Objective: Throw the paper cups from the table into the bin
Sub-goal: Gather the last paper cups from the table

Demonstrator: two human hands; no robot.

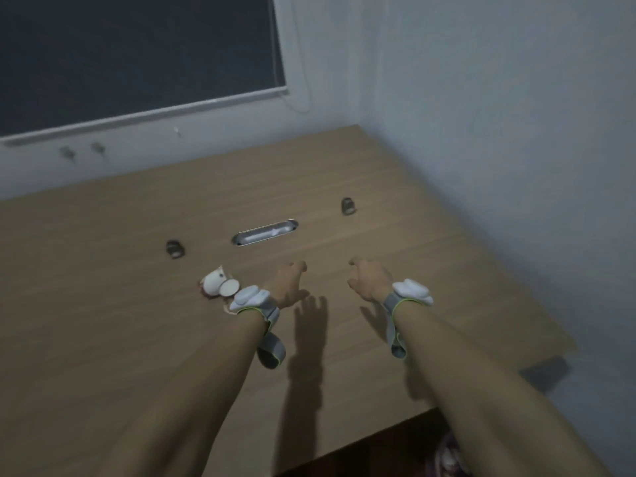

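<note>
While both bare arms reach out over the tan wooden table (395,187), the left hand (290,282) and right hand (368,280) hover empty, fingers loosely spread. The white paper cups (218,285) lie tipped on the table just left of the left hand's grey wristband (256,301), nearer than the silver oval cable slot (265,233).

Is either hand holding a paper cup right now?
No, the left hand and right hand are both empty, while the paper cups lie on the table.
</note>
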